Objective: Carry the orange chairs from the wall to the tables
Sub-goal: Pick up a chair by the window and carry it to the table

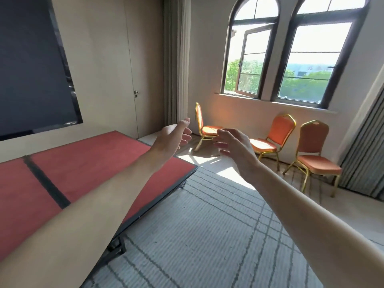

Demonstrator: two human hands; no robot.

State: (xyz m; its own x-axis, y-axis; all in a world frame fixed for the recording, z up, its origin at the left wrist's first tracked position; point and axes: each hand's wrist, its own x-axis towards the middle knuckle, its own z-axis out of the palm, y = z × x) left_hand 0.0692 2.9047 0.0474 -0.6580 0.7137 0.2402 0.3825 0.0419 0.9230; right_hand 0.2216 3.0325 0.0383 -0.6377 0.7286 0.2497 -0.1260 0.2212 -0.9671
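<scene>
Orange chairs (278, 132) to reach first, all three by the wall (239, 113) under the arched windows (311, 59), well apart from the red table (83, 163): step close, grip one by back frame and seat edge, left hand (172, 136) and right hand (234, 146) outstretched in mid-air, fingers loosely spread, holding nothing.

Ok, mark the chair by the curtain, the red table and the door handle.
chair by the curtain (208, 130): head view, on its seat.
red table (87, 163): head view, on its bare top.
door handle (136, 92): head view, on the knob.
</scene>
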